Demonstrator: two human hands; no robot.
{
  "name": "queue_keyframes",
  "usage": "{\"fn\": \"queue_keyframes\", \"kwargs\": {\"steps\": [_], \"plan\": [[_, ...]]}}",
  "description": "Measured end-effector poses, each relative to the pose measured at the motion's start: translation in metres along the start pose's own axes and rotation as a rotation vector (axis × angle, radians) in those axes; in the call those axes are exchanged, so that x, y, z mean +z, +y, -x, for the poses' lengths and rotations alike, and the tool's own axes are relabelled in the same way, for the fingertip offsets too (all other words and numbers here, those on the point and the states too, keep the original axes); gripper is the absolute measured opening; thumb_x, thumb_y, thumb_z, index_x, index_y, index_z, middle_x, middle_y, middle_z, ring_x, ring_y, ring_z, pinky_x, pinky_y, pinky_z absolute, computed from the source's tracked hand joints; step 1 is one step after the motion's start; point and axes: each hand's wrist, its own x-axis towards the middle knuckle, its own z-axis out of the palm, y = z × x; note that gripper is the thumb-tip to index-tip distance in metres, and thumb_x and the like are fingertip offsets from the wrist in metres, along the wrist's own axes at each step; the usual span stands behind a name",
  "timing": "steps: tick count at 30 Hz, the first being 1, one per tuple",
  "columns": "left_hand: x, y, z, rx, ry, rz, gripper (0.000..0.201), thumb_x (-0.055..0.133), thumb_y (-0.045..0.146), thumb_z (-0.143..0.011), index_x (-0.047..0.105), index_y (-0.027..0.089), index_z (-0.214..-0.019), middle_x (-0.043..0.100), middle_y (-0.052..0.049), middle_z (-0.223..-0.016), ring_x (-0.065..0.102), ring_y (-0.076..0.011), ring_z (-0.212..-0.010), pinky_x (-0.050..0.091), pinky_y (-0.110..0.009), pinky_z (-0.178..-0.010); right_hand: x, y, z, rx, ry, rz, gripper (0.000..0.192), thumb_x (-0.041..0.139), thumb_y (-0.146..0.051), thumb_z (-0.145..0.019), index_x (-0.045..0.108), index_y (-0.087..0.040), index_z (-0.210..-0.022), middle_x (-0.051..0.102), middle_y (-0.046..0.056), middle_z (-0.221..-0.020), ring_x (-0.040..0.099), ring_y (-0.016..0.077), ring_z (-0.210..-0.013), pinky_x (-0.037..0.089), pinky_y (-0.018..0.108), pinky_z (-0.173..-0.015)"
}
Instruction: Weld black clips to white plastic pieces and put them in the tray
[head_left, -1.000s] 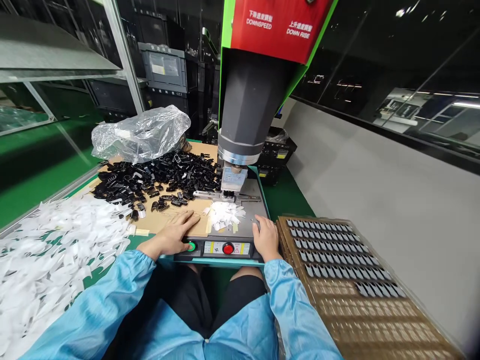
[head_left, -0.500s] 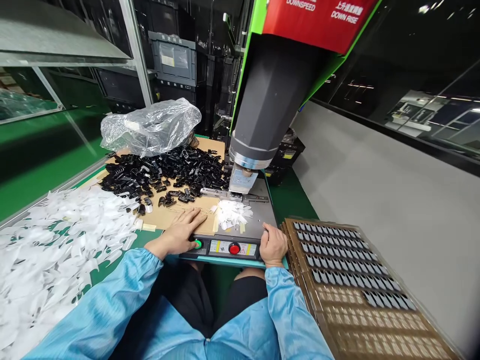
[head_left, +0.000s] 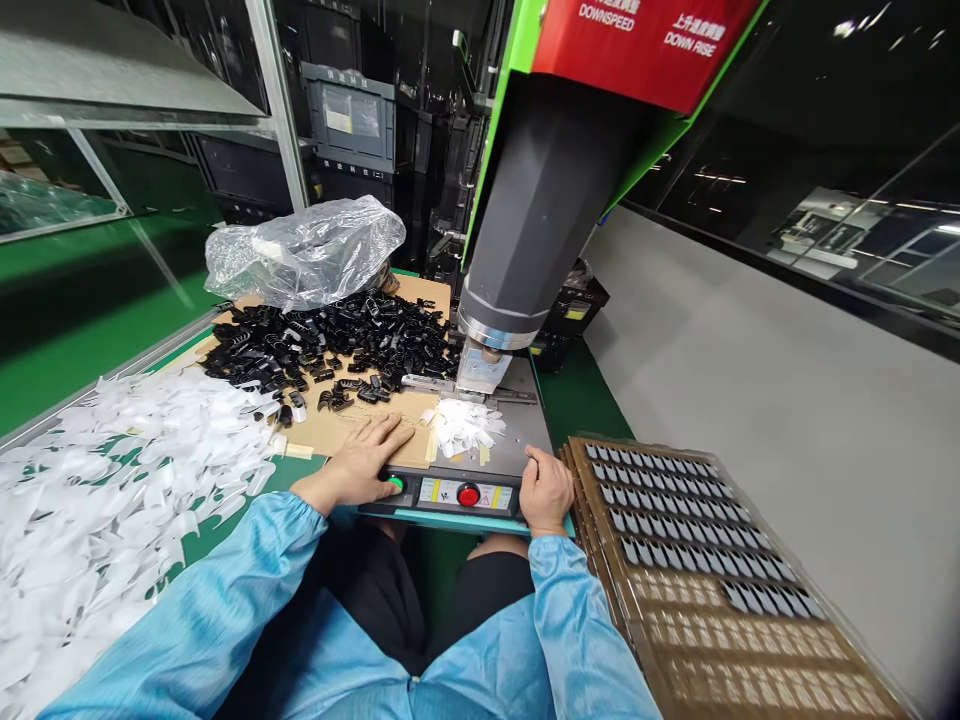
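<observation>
Green button sits under the left hand, fingers flat and spread on the cardboard; right hand curls over the panel's other end; neither has shifted since a moment ago; the press head stays low.

green bench: white pieces, cardboard sheet, stacked trays, welding machine.

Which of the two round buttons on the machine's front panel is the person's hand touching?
The round green button, at the panel's left end: the left hand lies against it. The round red button sits untouched mid-panel, between both hands.
</observation>
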Motion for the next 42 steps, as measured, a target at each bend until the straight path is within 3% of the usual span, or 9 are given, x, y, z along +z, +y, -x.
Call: {"fn": "queue_keyframes", "kwargs": {"steps": [16, 20, 24, 27, 30, 33, 37, 42], "plan": [[-0.005, 0.003, 0.001, -0.01, -0.03, -0.02, 0.104, 0.082, 0.048, -0.079, 0.035, 0.03, -0.17, 0.023, -0.014, -0.179, 0.019, -0.0388, -0.166, 0.014, -0.059, -0.135, -0.001, -0.003, 0.0, 0.03, -0.008, -0.004, 0.031, 0.045, -0.025, -0.105, 0.074, -0.021, -0.117, 0.08, 0.009, -0.113, 0.071, 0.0254, -0.106, 0.045, 0.037, -0.094], [-0.013, 0.004, -0.006, -0.046, -0.04, 0.046, 0.095, 0.079, 0.06, -0.079, 0.048, 0.026, -0.163, 0.034, -0.016, -0.175, 0.028, -0.0423, -0.162, 0.022, -0.058, -0.133, -0.006, -0.004, -0.01, 0.131, -0.072, -0.071, 0.033, 0.044, -0.034, -0.108, 0.074, -0.022, -0.11, 0.081, 0.009, -0.108, 0.071, 0.0266, -0.102, 0.046, 0.038, -0.094], [-0.038, 0.018, -0.041, -0.045, 0.011, 0.212, 0.074, 0.067, 0.067, -0.089, 0.064, 0.022, -0.147, 0.062, -0.014, -0.151, 0.059, -0.0356, -0.139, 0.047, -0.045, -0.118, -0.002, -0.006, -0.044, 0.267, -0.131, -0.22, 0.037, 0.044, -0.043, -0.107, 0.073, -0.022, -0.107, 0.08, 0.011, -0.099, 0.071, 0.0262, -0.095, 0.051, 0.037, -0.087], [-0.049, 0.036, -0.085, -0.014, 0.136, 0.288, 0.066, 0.068, 0.057, -0.092, 0.063, 0.02, -0.147, 0.065, -0.014, -0.146, 0.062, -0.0329, -0.134, 0.049, -0.042, -0.115, 0.013, -0.017, -0.082, 0.268, -0.192, -0.287, 0.032, 0.052, -0.042, -0.102, 0.071, -0.02, -0.116, 0.079, 0.012, -0.107, 0.07, 0.0254, -0.093, 0.053, 0.038, -0.089], [-0.043, 0.052, -0.129, -0.028, 0.203, 0.357, 0.063, 0.072, 0.044, -0.092, 0.063, 0.014, -0.146, 0.063, -0.018, -0.147, 0.06, -0.034, -0.135, 0.047, -0.044, -0.117, 0.034, -0.037, -0.118, 0.228, -0.317, -0.299, 0.037, 0.063, -0.035, -0.095, 0.066, -0.02, -0.129, 0.077, 0.012, -0.12, 0.069, 0.0242, -0.095, 0.052, 0.038, -0.092], [-0.028, 0.061, -0.161, -0.032, 0.234, 0.422, 0.054, 0.074, 0.032, -0.09, 0.068, 0.012, -0.14, 0.067, -0.019, -0.139, 0.063, -0.0328, -0.129, 0.049, -0.042, -0.113, 0.053, -0.054, -0.142, 0.274, -0.451, -0.236, 0.041, 0.069, -0.034, -0.092, 0.063, -0.019, -0.13, 0.075, 0.01, -0.107, 0.068, 0.0248, -0.095, 0.051, 0.035, -0.086], [-0.015, 0.064, -0.18, -0.021, 0.249, 0.471, 0.041, 0.071, 0.023, -0.09, 0.074, 0.016, -0.131, 0.069, -0.016, -0.134, 0.067, -0.0288, -0.119, 0.052, -0.037, -0.105, 0.071, -0.064, -0.152, 0.323, -0.53, -0.17, 0.039, 0.074, -0.034, -0.09, 0.064, -0.019, -0.125, 0.071, 0.008, -0.096, 0.066, 0.0247, -0.09, 0.049, 0.033, -0.081], [-0.02, 0.061, -0.187, -0.052, 0.253, 0.586, 0.034, 0.081, 0.025, -0.082, 0.08, 0.018, -0.115, 0.076, -0.013, -0.117, 0.07, -0.0283, -0.107, 0.054, -0.037, -0.099, 0.082, -0.067, -0.153, 0.392, -0.499, -0.305, 0.023, 0.075, -0.03, -0.086, 0.07, -0.02, -0.106, 0.071, 0.005, -0.086, 0.068, 0.024, -0.085, 0.051, 0.034, -0.083]]}}
